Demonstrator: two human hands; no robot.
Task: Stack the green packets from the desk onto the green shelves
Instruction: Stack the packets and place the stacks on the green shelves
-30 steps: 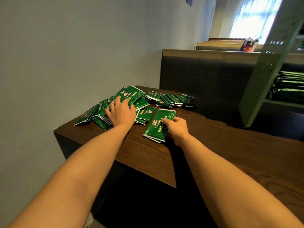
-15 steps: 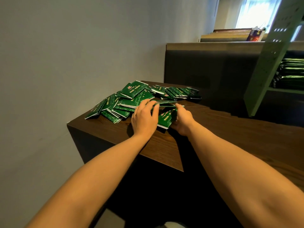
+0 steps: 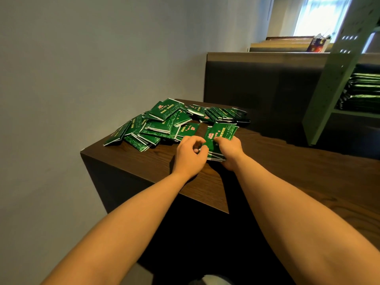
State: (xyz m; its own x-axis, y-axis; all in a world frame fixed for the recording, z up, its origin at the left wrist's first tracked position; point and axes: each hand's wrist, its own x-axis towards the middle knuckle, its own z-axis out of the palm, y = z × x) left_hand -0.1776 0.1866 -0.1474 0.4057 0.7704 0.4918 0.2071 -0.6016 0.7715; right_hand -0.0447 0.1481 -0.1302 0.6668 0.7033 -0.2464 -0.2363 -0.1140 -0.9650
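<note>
step: gathering, i'd say. a small bundle (image 3: 221,133) of green packets is getting squared up between both hands, not lifted off the desk (image 3: 287,171) yet

left hand (image 3: 191,154): fingers curled in, looks like it's pinching the bundle's near left edge

right hand (image 3: 229,151): wrapped round the bundle's right side, thumb on top

where the rest is: loose pile (image 3: 162,125) just past the left hand, spreading away to its left, plus more fanned out beyond both hands

target: green shelf (image 3: 329,89) well off to the right of the right hand, shelved packets (image 3: 365,93) already on it

next move, my guess: get a firm grip so the slippery bundle doesn't fan out, then lift and swing it right onto that stack

progress: lots left on the desk tbh
</note>
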